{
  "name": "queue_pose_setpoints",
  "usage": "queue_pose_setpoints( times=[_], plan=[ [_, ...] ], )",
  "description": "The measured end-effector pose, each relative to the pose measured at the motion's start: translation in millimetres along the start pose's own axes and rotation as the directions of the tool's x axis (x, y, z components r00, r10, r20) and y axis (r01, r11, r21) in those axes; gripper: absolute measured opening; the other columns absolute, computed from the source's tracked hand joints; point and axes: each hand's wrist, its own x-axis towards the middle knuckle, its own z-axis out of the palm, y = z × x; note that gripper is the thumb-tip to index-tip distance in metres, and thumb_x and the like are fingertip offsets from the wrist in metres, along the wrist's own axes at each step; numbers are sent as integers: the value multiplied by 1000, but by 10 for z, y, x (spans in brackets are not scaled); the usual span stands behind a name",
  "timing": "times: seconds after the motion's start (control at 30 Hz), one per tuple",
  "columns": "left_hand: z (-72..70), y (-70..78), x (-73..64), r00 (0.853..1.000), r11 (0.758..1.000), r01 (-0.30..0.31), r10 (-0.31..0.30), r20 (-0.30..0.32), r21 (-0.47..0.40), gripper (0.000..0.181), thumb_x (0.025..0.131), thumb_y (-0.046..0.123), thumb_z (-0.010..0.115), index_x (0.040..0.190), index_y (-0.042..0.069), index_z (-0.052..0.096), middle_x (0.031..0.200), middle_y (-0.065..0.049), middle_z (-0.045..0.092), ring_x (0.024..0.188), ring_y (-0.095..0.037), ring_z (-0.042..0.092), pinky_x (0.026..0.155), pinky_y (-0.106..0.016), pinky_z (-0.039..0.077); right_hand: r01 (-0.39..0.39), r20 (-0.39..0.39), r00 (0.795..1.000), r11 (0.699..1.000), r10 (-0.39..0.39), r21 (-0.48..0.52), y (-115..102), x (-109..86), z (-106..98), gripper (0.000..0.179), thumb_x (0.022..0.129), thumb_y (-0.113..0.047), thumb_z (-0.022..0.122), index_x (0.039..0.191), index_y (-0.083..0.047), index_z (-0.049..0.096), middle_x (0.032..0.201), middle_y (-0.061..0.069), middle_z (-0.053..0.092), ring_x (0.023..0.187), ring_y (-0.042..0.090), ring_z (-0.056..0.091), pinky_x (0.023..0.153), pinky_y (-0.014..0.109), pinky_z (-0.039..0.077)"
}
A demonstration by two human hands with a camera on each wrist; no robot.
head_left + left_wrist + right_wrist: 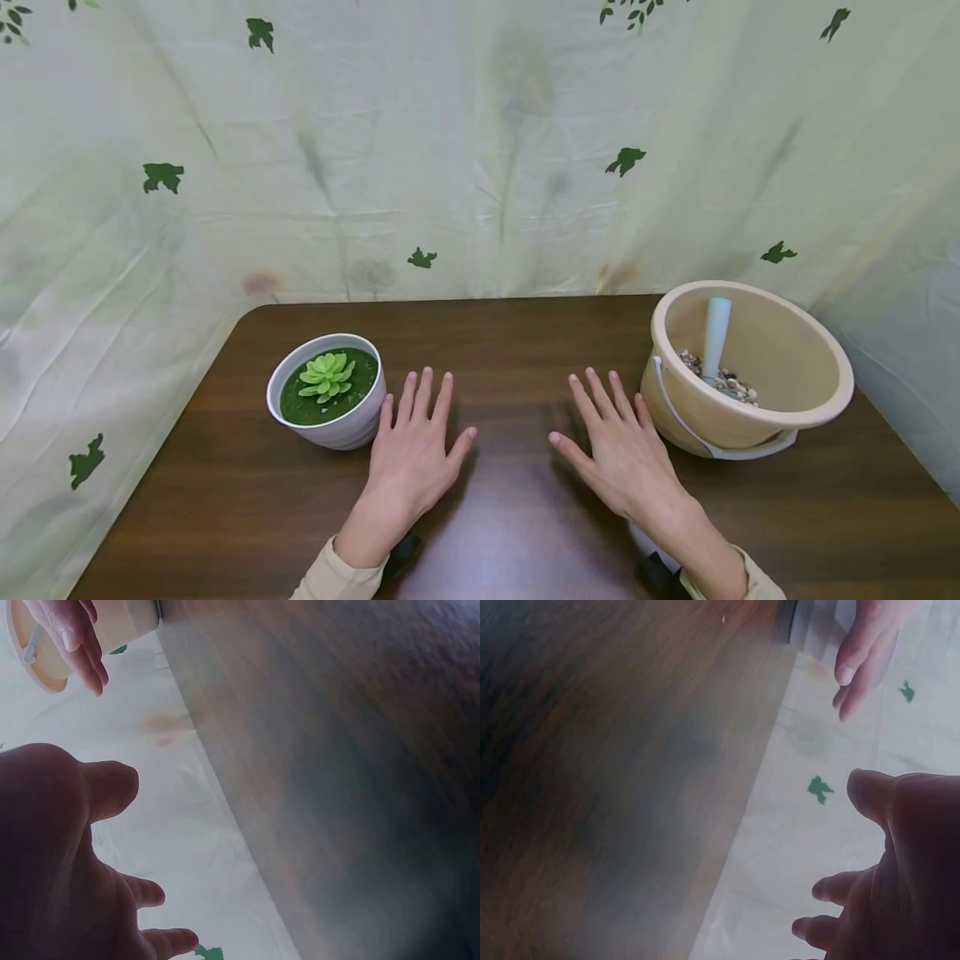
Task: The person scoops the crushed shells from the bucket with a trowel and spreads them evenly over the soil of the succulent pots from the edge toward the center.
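Left hand (411, 454) and right hand (628, 458) above worktop (517, 342), fingers straight, gripping nothing. White succulent pot (352, 430) beside left, beige bucket (783, 350) beside right; contact unclear. Sideways sweep could tip pot or snag bucket's handle (753, 452), spilling pebbles (738, 390).

Near rim of the bucket (787, 354) hides some pebbles (737, 388), can't see the bottom of the stick (717, 333) either. Sleeves (341, 573) get chopped at the head view's bottom. Left wrist cam: blurry table (322, 750), left hand (52, 847) cropped lower left.
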Motion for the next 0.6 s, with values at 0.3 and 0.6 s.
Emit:
queue_pose_setpoints(
  times=[0.3, 0.6],
  plan=[
    [-39, 84, -9, 1000, 1000, 1, -1, 6, 13, 75, 99, 57, 41, 157, 13, 24, 161, -16, 16, 148, -33, 10, 113, -56, 12, 23, -18, 1000, 1000, -23, -19, -4, -2, -13, 80, 97, -63, 43, 158, -16, 22, 162, 9, 14, 148, 33, 5, 112, 61, 11],
    [-81, 150, 35, 999, 999, -41, 41, -4, 33, 74, 98, 59, 39, 157, 15, 26, 161, -14, 17, 148, -32, 9, 114, -55, 11, 49, -32, 998, 998, -50, -29, -43, 13, -44, 79, 97, -62, 46, 157, -16, 24, 162, 8, 15, 148, 31, 5, 112, 60, 11]
  ],
)
